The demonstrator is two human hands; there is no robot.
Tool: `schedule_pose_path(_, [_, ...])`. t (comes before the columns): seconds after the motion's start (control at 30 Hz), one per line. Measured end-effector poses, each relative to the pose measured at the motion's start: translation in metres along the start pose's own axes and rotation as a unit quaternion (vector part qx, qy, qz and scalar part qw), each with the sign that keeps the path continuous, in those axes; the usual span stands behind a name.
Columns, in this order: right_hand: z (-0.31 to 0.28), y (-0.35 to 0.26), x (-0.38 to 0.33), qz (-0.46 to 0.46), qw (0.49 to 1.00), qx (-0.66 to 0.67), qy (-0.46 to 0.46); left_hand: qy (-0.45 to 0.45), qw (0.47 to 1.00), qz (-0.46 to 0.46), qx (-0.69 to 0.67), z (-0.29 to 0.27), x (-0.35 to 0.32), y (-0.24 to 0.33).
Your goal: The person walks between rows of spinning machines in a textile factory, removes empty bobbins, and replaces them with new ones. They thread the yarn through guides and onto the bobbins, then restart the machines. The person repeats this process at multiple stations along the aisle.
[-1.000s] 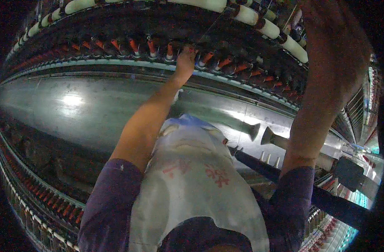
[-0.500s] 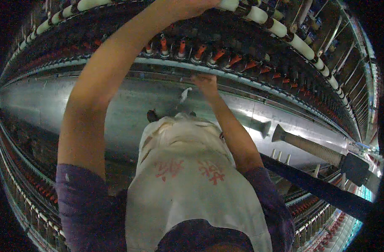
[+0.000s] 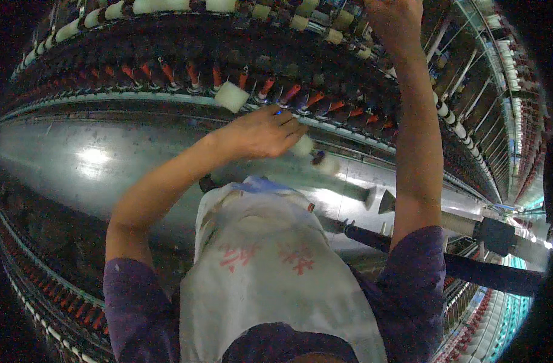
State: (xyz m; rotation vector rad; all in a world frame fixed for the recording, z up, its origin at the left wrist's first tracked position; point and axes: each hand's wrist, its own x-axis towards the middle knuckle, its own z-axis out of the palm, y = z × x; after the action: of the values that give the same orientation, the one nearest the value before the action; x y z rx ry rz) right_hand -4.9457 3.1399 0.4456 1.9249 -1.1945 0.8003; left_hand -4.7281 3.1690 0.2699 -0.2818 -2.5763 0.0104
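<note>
My left hand (image 3: pixel 261 130) reaches to a long row of orange bobbins (image 3: pixel 167 72) on a spinning machine, fingers drawn together at one bobbin; whether it grips anything is unclear. A white yarn package (image 3: pixel 232 95) sits on the row just left of that hand. Two blurred white pieces (image 3: pixel 325 162) show just right of its fingertips. My right hand (image 3: pixel 397 24) is raised to the upper row of white packages (image 3: pixel 149 6), with its fingers cut off by the picture's top edge.
A shiny curved metal panel (image 3: pixel 95 163) runs below the bobbin row. My white apron (image 3: pixel 258 266) with red print fills the lower middle. A black tube (image 3: pixel 470 269) crosses at the lower right. More bobbin rows curve along the left and right edges.
Half a second ago my left arm was raised to the top row and my right hand was at the bobbin row. Now the left hand is at the bobbins and the right hand is up.
</note>
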Motion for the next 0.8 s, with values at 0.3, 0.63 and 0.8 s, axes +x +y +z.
schedule_pose_path(0.3, [-0.166,-0.053,-0.169,0.527,0.802,0.259,0.106,0.108,0.965,-0.130,0.201,-0.083,-0.045,-0.113])
schedule_pose_path(0.63, [-0.178,-0.322,-0.560,0.621,0.488,0.108,-0.604,0.090,0.949,-0.098,0.287,-0.148,-0.078,-0.241])
schedule_pose_path(0.8, [-0.193,-0.341,-0.545,0.666,0.480,0.074,-0.566,0.134,0.918,-0.340,0.156,-0.069,-0.089,-0.126])
